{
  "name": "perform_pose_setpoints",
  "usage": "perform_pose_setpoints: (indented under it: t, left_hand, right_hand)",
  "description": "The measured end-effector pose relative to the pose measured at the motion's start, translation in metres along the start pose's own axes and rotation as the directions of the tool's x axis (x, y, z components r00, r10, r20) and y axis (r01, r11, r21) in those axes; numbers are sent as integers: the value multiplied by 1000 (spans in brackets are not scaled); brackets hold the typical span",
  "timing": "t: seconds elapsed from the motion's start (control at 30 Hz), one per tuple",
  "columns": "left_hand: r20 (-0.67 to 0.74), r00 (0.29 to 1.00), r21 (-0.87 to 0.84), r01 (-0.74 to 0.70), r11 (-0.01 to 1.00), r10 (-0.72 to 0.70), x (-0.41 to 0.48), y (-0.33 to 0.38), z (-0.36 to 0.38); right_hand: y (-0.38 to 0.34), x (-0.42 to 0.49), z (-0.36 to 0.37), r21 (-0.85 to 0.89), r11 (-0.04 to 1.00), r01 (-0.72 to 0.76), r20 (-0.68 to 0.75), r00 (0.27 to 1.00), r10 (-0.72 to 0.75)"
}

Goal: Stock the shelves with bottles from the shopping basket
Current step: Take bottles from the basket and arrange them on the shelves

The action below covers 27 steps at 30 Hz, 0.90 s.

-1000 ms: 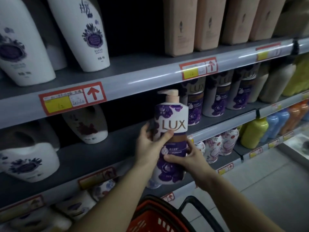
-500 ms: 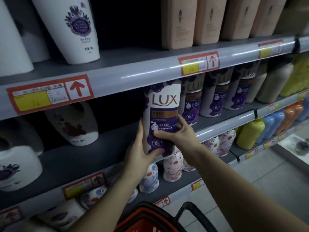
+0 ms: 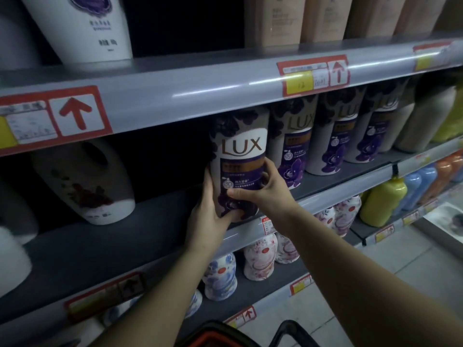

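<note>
A white and purple LUX bottle stands upright at the front of the dark middle shelf, its top hidden under the shelf above. My left hand grips its lower left side with the thumb across the base. My right hand holds its right side and front. Right beside it stands a row of matching LUX bottles. The red shopping basket with a black handle shows only as a rim at the bottom edge.
A white floral jug stands left on the same shelf, with dark free space between it and the held bottle. The grey price rail of the upper shelf hangs just above. Small floral bottles fill the shelf below; coloured bottles stand at right.
Both hands have lifted the LUX bottle up from in front of the lower shelf and moved it in onto the middle shelf, next to the row of matching bottles.
</note>
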<state>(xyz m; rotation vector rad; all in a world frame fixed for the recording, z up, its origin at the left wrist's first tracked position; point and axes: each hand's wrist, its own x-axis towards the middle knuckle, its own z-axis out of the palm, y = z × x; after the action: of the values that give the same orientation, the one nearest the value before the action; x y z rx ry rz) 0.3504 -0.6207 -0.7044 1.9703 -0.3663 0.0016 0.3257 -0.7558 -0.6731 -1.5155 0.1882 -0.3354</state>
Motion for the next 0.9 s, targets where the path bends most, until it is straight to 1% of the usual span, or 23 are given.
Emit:
perform_pose_setpoints:
  t: [0.17, 0.3, 0.4, 0.5, 0.67, 0.77, 0.9]
  left_hand:
    - [-54, 998, 39, 28, 999, -26, 10, -4, 9]
    - [-56, 998, 63, 43, 997, -40, 19, 2, 13]
    - [-70, 996, 83, 60, 995, -54, 25, 5, 17]
    - [-68, 995, 137, 82, 987, -73, 26, 9, 19]
    - [-65, 991, 202, 130, 971, -119, 28, 20, 17]
    - [-69, 990, 208, 136, 969, -124, 26, 21, 17]
    - [-99, 989, 261, 129, 957, -106, 24, 19, 15]
  right_hand:
    - [2, 15, -5, -65, 998, 11, 66, 998, -7]
    - [4, 21, -11, -101, 995, 13, 92, 996, -3]
    - [8, 23, -10, -120, 992, 31, 80, 997, -22]
    - [12, 24, -6, -213, 976, 51, 59, 998, -39]
    - [2, 22, 1, -409, 912, -34, -8, 999, 33]
    - [2, 22, -1, -436, 898, -63, -22, 998, 60]
    - [11, 28, 5, -412, 910, -56, 3, 998, 63]
